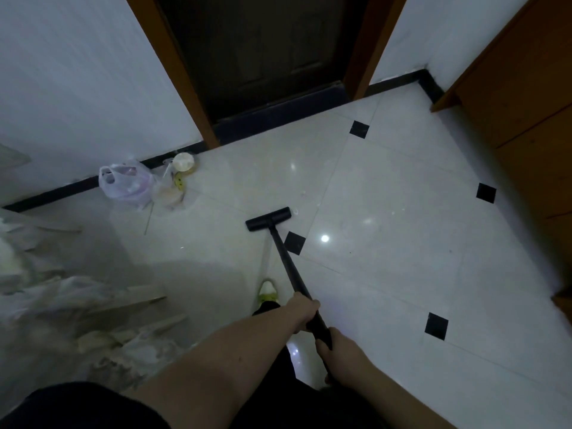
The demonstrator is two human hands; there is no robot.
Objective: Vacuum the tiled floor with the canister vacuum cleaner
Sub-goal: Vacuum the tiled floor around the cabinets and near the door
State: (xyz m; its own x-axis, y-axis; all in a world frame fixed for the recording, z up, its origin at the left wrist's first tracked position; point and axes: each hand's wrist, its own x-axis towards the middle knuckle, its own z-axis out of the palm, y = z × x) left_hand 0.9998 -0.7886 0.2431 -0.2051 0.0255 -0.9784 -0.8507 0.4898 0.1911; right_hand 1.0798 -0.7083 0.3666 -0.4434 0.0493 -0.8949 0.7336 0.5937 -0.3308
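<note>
A black vacuum wand (286, 261) slants across the glossy white tiled floor (402, 243) from my hands to its black floor head (268, 218), which lies flat on the tiles near the middle of the view. My left hand (301, 311) grips the wand higher along the tube. Closer to my body, my right hand (340, 351) grips the lower end of the wand. Small white bits of debris (295, 211) lie just beyond the right tip of the head. The canister itself is out of sight.
Plastic bags (127, 184) and a round white container (183, 162) sit by the wall's dark skirting at the left. A dark door (263, 51) stands ahead, wooden furniture (532, 119) at the right. Crumpled plastic and slats (62, 305) pile at the left. My foot in a pale shoe (267, 291) is beside the wand.
</note>
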